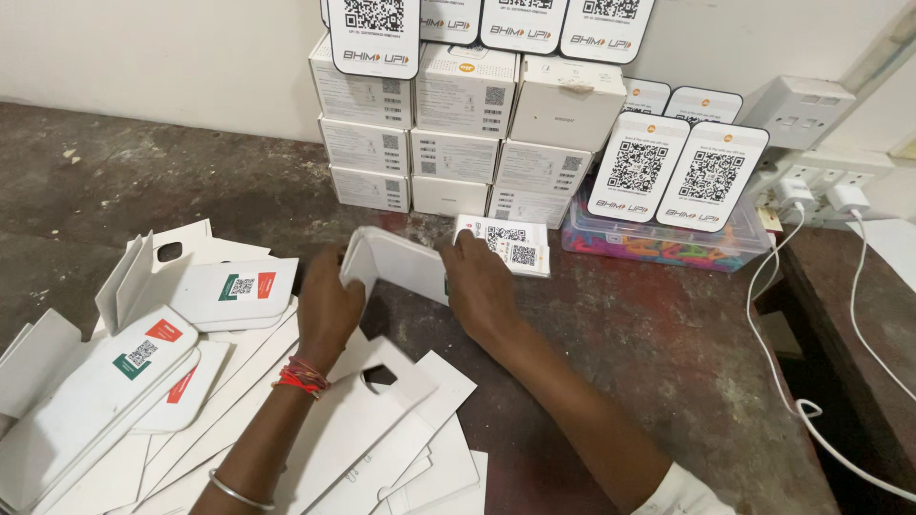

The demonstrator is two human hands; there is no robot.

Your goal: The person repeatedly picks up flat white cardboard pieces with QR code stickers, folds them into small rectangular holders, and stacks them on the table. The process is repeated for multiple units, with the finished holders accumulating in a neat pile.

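- Left hand (329, 303) grips the left edge of a flat white rounded-corner plastic stand (396, 263), fingers curled around that edge, at the middle of the dark worn worktable (658, 343).
- Right hand (480, 278) lies on the stand's right end, fingers together, fingertips reaching onto a small white sticker sheet printed with square codes (510, 246) that lies flat just behind. Cannot tell whether it pinches the sheet or just presses it.
- The stand looks light, stiff and thin. Smooth surface, likely a bit slippery; an edge grip with thumb opposed seems the safe hold, as the left hand has it.
- The sticker sheet is thin, flexible and creases easily; best taken by a corner or slid flat, not grabbed mid-sheet.
- Loose heap of white card and plastic blanks (191, 401) at left, some with a red-and-green label. They overlap and look ready to slide if bumped.
- Stacked white cartons (458, 143) stand against the wall, finished code placards (677, 172) leaning beside them over a clear plastic tub of coloured pieces (668, 243).
- White charger cables (811, 381) trail off the right edge: snag risk.
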